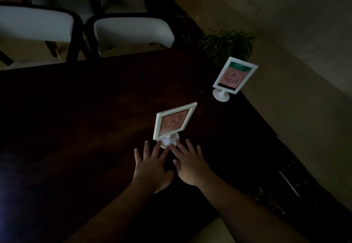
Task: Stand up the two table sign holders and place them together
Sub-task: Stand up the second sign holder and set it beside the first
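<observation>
On the dark table (76, 109), two white sign holders are stood upright, well apart.
The near sign holder (174, 121) is touched at its base by the spread, flat fingers of the left hand (152, 163) and right hand (190, 163); the far sign holder (234, 76) is untouched.

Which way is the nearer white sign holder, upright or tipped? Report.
Upright: the nearer white sign holder stands on its round base, frame raised off the dark table.

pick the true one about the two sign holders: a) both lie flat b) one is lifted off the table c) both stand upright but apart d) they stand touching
c: the near sign holder stands on its base by the fingertips of both hands, while the far sign holder stands apart near the table edge.
</observation>
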A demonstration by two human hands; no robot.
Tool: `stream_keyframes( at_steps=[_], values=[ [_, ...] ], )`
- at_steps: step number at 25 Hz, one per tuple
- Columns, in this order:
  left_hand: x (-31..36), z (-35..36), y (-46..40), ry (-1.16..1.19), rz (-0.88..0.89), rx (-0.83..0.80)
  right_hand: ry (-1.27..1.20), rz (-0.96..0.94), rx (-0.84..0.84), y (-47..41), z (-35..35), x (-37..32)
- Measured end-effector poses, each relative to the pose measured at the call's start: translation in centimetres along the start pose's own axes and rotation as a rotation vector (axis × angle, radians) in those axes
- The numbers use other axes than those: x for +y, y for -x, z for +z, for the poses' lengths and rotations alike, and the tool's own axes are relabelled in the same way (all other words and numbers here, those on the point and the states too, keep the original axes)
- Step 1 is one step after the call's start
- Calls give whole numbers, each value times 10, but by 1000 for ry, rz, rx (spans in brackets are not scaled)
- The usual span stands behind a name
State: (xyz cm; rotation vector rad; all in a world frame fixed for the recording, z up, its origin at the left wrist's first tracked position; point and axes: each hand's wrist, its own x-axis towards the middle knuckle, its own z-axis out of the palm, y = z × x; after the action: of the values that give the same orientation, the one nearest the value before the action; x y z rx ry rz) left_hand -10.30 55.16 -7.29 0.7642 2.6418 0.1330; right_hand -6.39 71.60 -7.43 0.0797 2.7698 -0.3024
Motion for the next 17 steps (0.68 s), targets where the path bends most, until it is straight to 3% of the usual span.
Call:
stream_keyframes(
  at_steps=[9,17],
  values=[
    [28,-12,-44,-8,-7,11,14,-6,-3,-23,-16,44],
    [70,-13,-91,5,-150,33,-10,-99,48,-55,-28,97]
  ],
)
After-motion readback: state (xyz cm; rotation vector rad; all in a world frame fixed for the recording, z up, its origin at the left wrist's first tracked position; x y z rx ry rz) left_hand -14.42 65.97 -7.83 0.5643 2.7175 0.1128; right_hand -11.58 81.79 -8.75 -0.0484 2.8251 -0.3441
